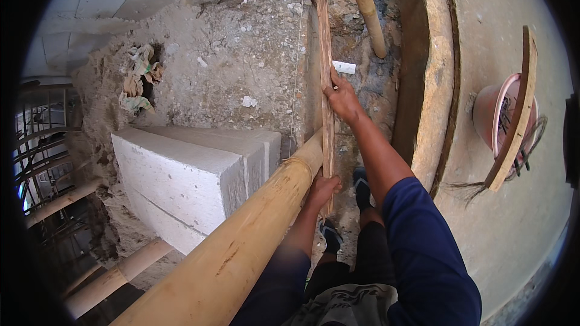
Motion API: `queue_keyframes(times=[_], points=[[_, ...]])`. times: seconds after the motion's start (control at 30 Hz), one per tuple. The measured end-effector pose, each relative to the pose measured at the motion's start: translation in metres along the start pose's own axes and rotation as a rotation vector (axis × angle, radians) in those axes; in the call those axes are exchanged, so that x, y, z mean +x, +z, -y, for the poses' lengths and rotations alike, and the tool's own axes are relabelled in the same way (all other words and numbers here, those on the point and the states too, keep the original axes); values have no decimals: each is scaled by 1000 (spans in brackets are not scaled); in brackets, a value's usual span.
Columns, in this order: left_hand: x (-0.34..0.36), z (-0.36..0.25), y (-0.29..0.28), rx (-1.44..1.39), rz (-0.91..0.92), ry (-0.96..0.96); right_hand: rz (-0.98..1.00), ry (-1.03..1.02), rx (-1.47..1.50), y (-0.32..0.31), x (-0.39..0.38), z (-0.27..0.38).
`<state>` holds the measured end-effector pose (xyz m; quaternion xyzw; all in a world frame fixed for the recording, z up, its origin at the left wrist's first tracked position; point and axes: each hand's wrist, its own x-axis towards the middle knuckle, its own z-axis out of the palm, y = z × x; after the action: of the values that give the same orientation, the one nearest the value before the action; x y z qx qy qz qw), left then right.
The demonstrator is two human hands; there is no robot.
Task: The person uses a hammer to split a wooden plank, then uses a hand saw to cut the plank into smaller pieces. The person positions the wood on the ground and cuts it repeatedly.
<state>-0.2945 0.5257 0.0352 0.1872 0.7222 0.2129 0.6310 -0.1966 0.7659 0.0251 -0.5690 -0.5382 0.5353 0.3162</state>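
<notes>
A long, narrow, rough-edged wooden plank (324, 36) runs away from me, up to the top of the head view. My right hand (345, 98) is closed on its right edge about midway along. Nearer to me, my left hand (324, 192) grips the plank close to its near end; some of its fingers are hidden. A thick bamboo pole (241, 238) slants past my left forearm and partly covers it. Just beyond my right hand lies a small white rectangular piece (344, 67). A thin pale string (297, 66) stretches along the plank's left side.
Large pale blocks (175, 175) stand at left on rough, rubble-strewn ground (223, 66). Another bamboo pole (365, 9) rises at the far right of the plank. Beyond a rough ledge (438, 84), a pink bucket (488, 115) sits beside a wooden strip (516, 115). Crumpled sacking (138, 81) lies far left.
</notes>
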Motion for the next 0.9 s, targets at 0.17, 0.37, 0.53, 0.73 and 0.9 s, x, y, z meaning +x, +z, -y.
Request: queue_keyframes(times=[0.17, 0.37, 0.53, 0.73, 0.9], points=[[0, -10, 2, 63, 54, 65, -39, -20, 27, -3, 4, -15], [-3, -3, -4, 127, 8, -17, 43, 76, 134, -8, 1, 0], [-25, -24, 7, 90, -98, 16, 44, 74, 157, -12, -16, 24], [-24, -7, 4, 87, -89, 44, -7, 15, 106, -8, -20, 27], [-42, -7, 3, 63, -52, 28, 33, 35, 42, -12, -41, 38]])
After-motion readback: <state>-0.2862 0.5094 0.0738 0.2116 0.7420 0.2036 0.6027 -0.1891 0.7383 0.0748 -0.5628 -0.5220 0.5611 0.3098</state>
